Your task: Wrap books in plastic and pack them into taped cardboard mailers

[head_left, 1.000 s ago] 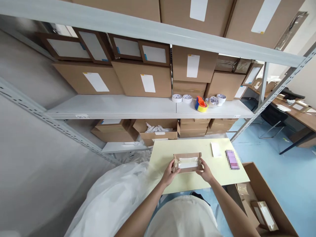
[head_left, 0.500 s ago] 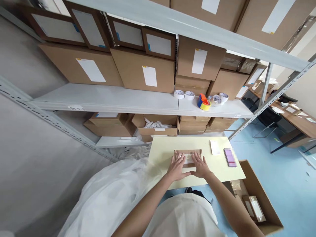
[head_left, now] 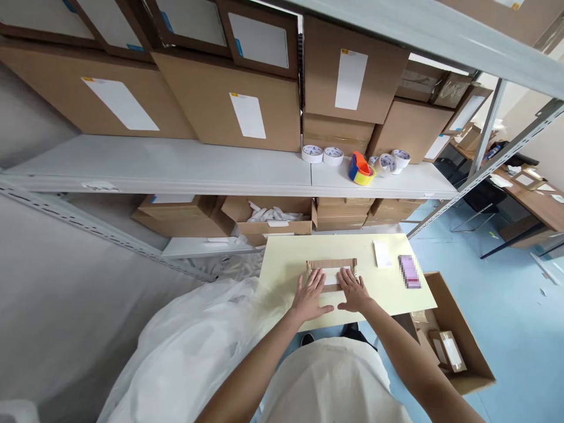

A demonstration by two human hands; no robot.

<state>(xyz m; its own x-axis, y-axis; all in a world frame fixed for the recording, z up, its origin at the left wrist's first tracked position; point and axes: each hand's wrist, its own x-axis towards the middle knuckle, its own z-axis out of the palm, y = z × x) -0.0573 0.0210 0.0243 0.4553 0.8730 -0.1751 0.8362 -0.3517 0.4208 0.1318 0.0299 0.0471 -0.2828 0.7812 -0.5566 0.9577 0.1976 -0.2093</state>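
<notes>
A small brown cardboard box with a white label on top lies on the pale yellow tabletop. Flat on the left part of the box rests my left hand, its fingers stretched out and the thumb pointing inward. My right hand lies open on the right part, fingers spread over the label's end. Neither hand grips anything. To the right on the same table are a white slip of paper and a blurred purple item.
Behind the table, a metal shelf bears large cartons, white tape rolls and an orange, blue and yellow tape dispenser. A big open carton stands at lower right. White plastic sheeting bulges at left.
My hands have moved slightly apart on the box, so the thumbs, close together before, now have a gap between them. The camera view has shifted, bringing the shelf nearer.
</notes>
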